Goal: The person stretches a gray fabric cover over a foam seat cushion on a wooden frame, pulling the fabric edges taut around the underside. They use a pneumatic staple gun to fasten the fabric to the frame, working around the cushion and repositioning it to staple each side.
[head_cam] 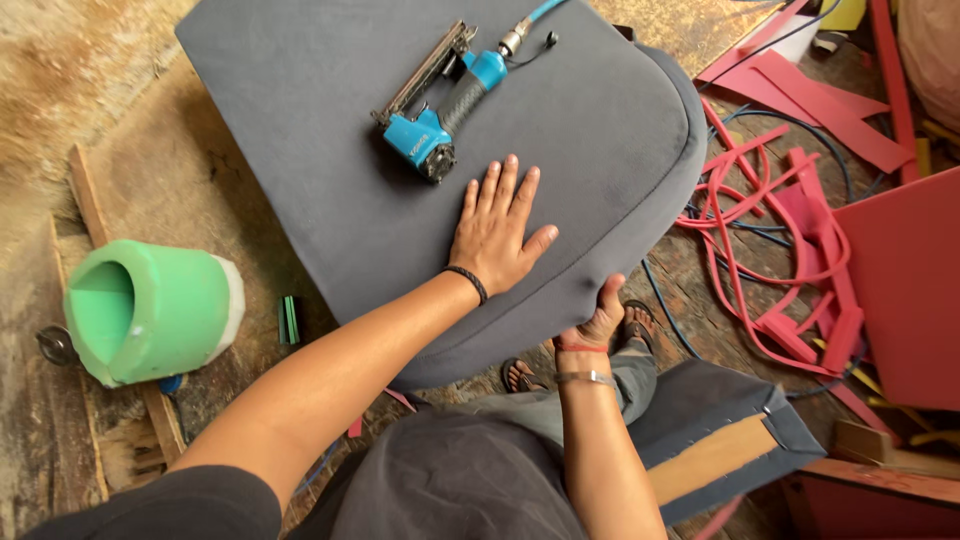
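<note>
1. A large grey cushion [330, 150], covered in fabric and rounded at its corners, fills the upper middle of the view and lies over a worn wooden bench [130, 190].
2. The left hand [497, 235] lies flat on the cushion's top near its 6 o'clock edge, its fingers [500, 185] spread wide and straight, gripping nothing. A dark band circles that wrist.
3. The right hand [603, 318] curls around the cushion's rim at about 5 o'clock, thumb on top and the other fingers hidden under the edge, so it has hold of the cushion. A red thread and a metal bangle sit on that wrist.
4. A blue staple gun [440, 105] rests on the cushion at 12 o'clock from the left hand, close to the fingertips but apart from them; a blue hose [545, 10] runs from its handle off the top edge.
5. A green plastic tub [150, 310] lies tipped on its side on the bench at 9 o'clock, its mouth facing left; the inside that shows looks empty.
6. Red foam strips and offcuts [790, 200] are heaped on the floor at 3 o'clock, with a red panel [905, 290] beside them.
</note>
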`<state>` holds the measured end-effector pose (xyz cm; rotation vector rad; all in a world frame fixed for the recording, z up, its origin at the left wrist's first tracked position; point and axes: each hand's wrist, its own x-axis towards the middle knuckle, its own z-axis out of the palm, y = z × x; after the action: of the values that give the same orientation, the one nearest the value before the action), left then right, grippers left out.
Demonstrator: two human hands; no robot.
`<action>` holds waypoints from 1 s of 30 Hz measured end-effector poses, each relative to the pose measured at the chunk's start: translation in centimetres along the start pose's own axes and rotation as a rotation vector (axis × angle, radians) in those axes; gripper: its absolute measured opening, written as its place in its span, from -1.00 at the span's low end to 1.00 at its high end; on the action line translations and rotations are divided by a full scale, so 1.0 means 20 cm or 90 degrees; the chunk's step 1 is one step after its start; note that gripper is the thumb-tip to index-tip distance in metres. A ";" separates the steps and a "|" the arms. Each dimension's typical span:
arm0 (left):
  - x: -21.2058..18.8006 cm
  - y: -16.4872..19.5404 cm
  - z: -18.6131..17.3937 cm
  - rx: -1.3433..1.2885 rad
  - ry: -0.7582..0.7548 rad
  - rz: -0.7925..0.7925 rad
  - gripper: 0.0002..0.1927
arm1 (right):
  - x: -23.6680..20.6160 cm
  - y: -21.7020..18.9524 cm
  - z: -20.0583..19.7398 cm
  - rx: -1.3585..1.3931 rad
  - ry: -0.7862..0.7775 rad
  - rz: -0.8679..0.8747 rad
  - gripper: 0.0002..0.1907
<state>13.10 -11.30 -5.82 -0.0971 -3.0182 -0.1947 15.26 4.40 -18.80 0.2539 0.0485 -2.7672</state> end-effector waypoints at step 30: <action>0.14 0.16 -0.07 -0.039 -0.013 0.040 -0.13 | 0.49 -0.50 0.21 -0.708 0.426 -0.364 -0.64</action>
<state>10.72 -8.16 -3.70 -0.2015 -3.0249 -0.2821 2.04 9.97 -16.52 0.9023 1.9601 -2.4988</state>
